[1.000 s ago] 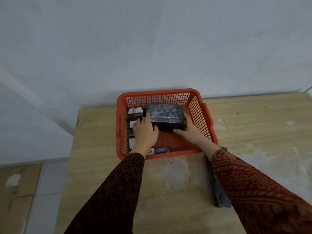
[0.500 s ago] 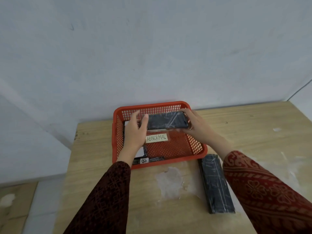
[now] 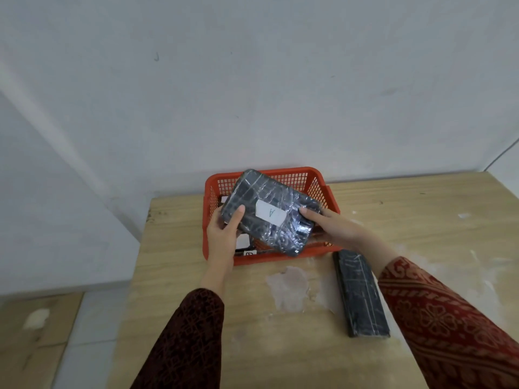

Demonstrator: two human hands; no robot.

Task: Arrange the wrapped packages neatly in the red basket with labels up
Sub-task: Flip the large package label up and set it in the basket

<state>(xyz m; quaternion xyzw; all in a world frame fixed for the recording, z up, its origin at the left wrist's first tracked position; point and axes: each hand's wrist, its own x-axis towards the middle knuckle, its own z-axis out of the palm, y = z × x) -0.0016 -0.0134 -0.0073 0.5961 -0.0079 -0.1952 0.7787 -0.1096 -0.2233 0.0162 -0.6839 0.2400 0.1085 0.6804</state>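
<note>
A red mesh basket [image 3: 323, 189] stands at the far edge of the wooden table. Above it I hold a black plastic-wrapped package [image 3: 261, 197], tilted, its white label with the letter A [image 3: 271, 212] facing up. My left hand [image 3: 224, 237] grips its left end and my right hand [image 3: 334, 228] its right end. Under the held package, other wrapped packages with white labels [image 3: 247, 248] lie along the basket's left side, mostly hidden. A long black wrapped package [image 3: 361, 293] lies on the table to the right of the basket's front corner.
The wooden table [image 3: 280, 346] has pale worn patches in the middle and on the right. A white wall rises right behind the basket. The table's left edge drops to a tiled floor.
The package has been lifted out of the basket and turned over, so its label A now faces up. It is tilted and nearer to me than before.
</note>
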